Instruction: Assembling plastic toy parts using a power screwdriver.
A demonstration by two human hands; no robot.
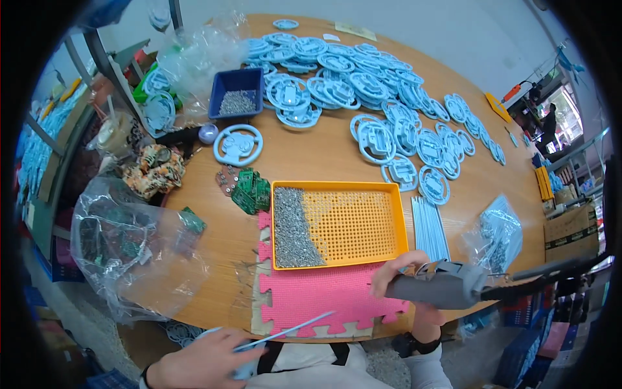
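Note:
My left hand (204, 360) is low at the front edge of the table, fingers curled round a light blue plastic part (245, 371) that it mostly hides. A thin light blue rod (298, 325) sticks out from there toward the pink foam mat (317, 295). My right hand (405, 269) grips a grey electric screwdriver (434, 292) over the mat's right end, its tip pointing left. A black cord runs off to the right. Behind the mat lies a yellow perforated tray (353, 223), with a heap of small silvery screws (295, 227) along its left side.
Light blue wheel-shaped parts (369, 78) pile up at the back. A dark blue bin (236, 94) holds more small metal pieces. Green circuit boards (251, 191) lie left of the tray, light blue rods (429, 227) right. Clear plastic bags (136, 246) (495, 233) flank the work area.

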